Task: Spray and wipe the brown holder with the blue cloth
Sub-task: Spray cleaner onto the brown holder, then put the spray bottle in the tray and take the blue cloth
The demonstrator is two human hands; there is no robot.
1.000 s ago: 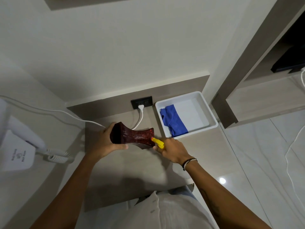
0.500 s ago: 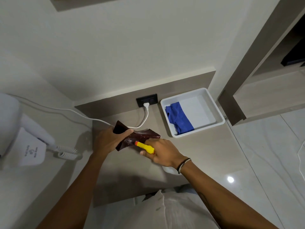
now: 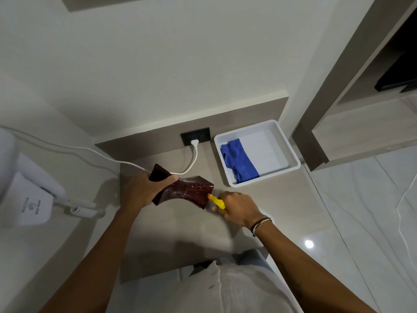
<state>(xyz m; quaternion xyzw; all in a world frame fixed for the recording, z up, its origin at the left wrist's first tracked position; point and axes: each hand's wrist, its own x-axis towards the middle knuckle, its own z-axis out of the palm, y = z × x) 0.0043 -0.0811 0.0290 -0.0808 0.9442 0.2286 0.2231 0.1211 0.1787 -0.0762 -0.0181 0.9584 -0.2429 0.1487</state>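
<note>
The counter (image 3: 171, 236) runs from the back wall toward the person, beige and mostly bare. At its far right corner sits a white tray (image 3: 291, 154), and the blue cloth (image 3: 240, 163) lies crumpled in the tray's left half. Off the counter's left edge a white hair dryer (image 3: 29, 199) hangs in its wall unit, its coiled cord beside it. A white cable (image 3: 194, 157) runs from the outlet (image 3: 195, 139) at the back edge. The brown holder (image 3: 182, 192) is held above the counter's middle, tilted (its surface speckled with droplets). The left hand (image 3: 141, 190) is closed around its left end. The right hand (image 3: 239, 208) grips a spray bottle with a yellow nozzle (image 3: 217, 201), whose tip nearly touches the holder's right end.
</note>
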